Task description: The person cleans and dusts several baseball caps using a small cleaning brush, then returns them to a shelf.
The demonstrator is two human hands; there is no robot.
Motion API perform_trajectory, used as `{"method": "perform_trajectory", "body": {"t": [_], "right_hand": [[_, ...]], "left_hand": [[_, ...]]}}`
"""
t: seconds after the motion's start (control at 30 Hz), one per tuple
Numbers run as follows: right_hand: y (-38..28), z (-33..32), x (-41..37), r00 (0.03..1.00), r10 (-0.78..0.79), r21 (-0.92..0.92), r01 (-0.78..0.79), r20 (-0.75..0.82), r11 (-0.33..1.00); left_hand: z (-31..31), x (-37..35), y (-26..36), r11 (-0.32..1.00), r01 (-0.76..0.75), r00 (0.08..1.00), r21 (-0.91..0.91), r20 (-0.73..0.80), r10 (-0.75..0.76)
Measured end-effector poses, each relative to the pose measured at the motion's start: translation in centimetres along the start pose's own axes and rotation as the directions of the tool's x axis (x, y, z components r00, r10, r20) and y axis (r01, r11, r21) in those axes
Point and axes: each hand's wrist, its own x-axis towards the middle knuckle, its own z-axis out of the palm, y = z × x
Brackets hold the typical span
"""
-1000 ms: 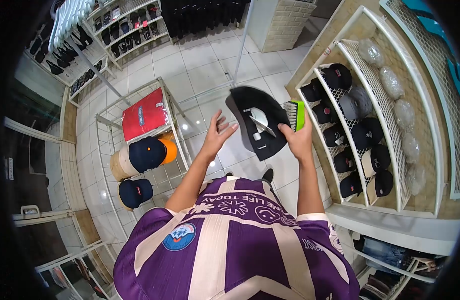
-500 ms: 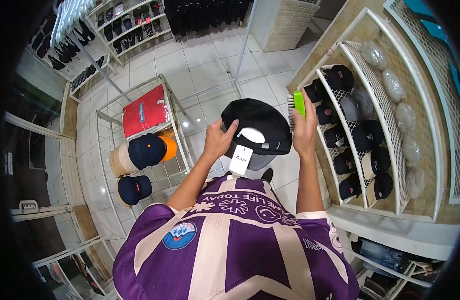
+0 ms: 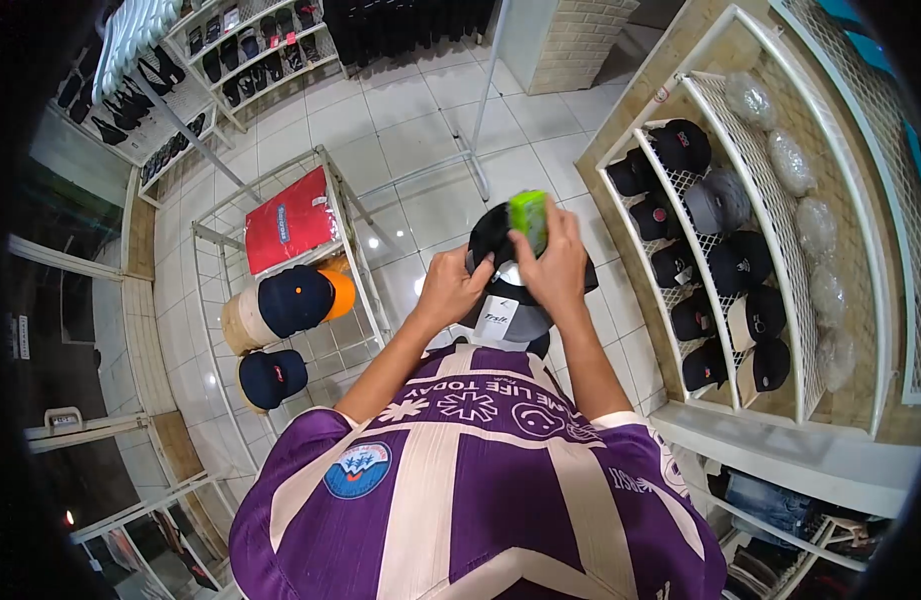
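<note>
In front of my chest is a black cap (image 3: 577,280) with a white tag (image 3: 496,318) hanging from its back opening. My left hand (image 3: 451,288) grips the cap's near left edge, thumb on top and fingers beneath. Wrapped round a brush with a green back (image 3: 528,218) is my right hand (image 3: 554,262), which reaches over the cap. The brush overlaps the crown of the cap in this view, its bristles hidden. A grey part (image 3: 529,324) shows below the black fabric, behind the tag.
At the left, a wire rack (image 3: 209,236) bears a red packaged garment (image 3: 293,222) and several caps (image 3: 297,303). White mesh shelves (image 3: 703,90) with more caps (image 3: 739,262) and clear plastic bundles (image 3: 817,226) stand at the right. A metal rail base (image 3: 468,158) lies on the tiled floor ahead.
My right hand has swung left with the brush, from beside the cap to over its crown. The cap has shifted slightly right and turned in my left hand.
</note>
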Motion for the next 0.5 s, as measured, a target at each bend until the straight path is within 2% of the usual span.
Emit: {"method": "perform_trajectory", "body": {"t": [0.07, 0.1, 0.13, 0.2, 0.23, 0.27, 0.33, 0.37, 0.4, 0.47, 0.5], "right_hand": [[-0.8, 0.0, -1.0, 0.973, -0.175, 0.165, 0.149, 0.151, 0.975], [-1.0, 0.0, -1.1, 0.969, -0.203, 0.19, 0.175, 0.142, 0.966], [-0.5, 0.0, -0.8, 0.969, -0.201, 0.192, 0.172, 0.142, 0.966], [0.8, -0.3, 0.1, 0.988, -0.083, 0.114, 0.068, 0.128, 0.991], [0.7, -0.1, 0.2, 0.994, 0.036, 0.068, -0.043, 0.108, 0.997], [0.5, 0.0, 0.0, 0.993, 0.035, 0.067, -0.042, 0.109, 0.997], [-0.7, 0.1, -0.2, 0.992, -0.108, 0.155, 0.096, 0.069, 0.983], [-1.6, -0.3, -0.8, 0.978, -0.164, 0.311, 0.117, 0.128, 0.943], [-2.2, -0.6, -1.0, 0.962, -0.248, 0.343, 0.196, 0.114, 0.919], [-1.2, -1.2, -0.2, 0.961, -0.221, 0.345, 0.154, 0.165, 0.926], [-0.7, -1.3, 0.3, 0.981, -0.169, 0.207, 0.146, 0.096, 0.967]], "left_hand": [[-0.3, 0.1, 0.3, 0.997, 0.044, 0.999, 0.057, -0.021, -0.043], [-0.8, 0.2, -0.2, 0.998, 0.054, 0.998, 0.038, 0.035, -0.055], [-1.1, 0.2, -0.4, 0.998, 0.055, 0.998, 0.04, 0.037, -0.056], [-1.5, 0.0, -0.6, 1.0, 0.008, 0.993, 0.016, 0.119, -0.01], [-1.1, 0.1, -0.4, 0.999, 0.009, 0.995, -0.043, 0.102, -0.005], [-1.0, -0.1, -0.6, 0.999, 0.009, 0.995, -0.044, 0.101, -0.005], [-0.9, 0.4, -1.3, 0.999, 0.033, 0.994, -0.029, 0.107, -0.03], [-0.8, 0.6, -2.2, 1.0, 0.001, 0.996, -0.024, 0.091, 0.001], [-1.0, 0.4, -2.5, 1.0, 0.008, 0.996, -0.023, 0.094, -0.006], [-1.7, 0.6, -2.9, 0.994, -0.015, 0.982, -0.106, 0.185, 0.035], [-1.9, 0.6, -1.6, 0.992, -0.049, 0.972, -0.115, 0.222, 0.074]]}}
